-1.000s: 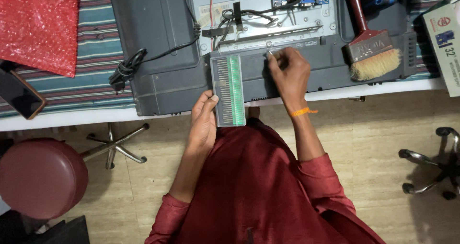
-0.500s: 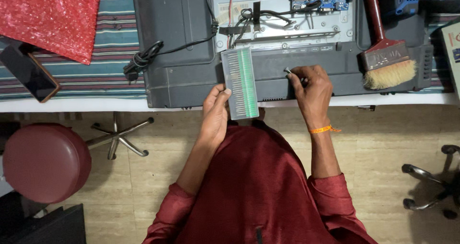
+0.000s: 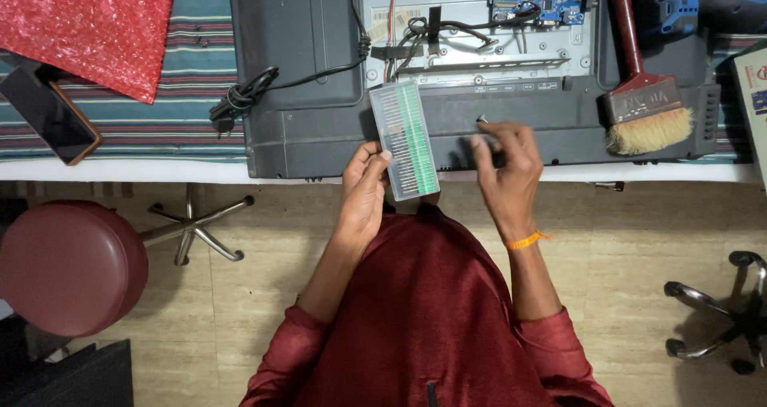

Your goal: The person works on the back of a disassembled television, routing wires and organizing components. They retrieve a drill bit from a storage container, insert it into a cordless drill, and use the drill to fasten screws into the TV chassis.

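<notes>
Bit case, clear with green insert, gripped at its lower edge by left hand; right hand pinches small bit over open TV back.

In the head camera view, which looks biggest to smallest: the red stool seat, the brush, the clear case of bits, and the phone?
1. Red stool seat, clearly largest, though it sits lower than the table.
2. Brush and clear case of bits, held by the left hand: too alike to rank.
3. Phone, partly covered.
</notes>
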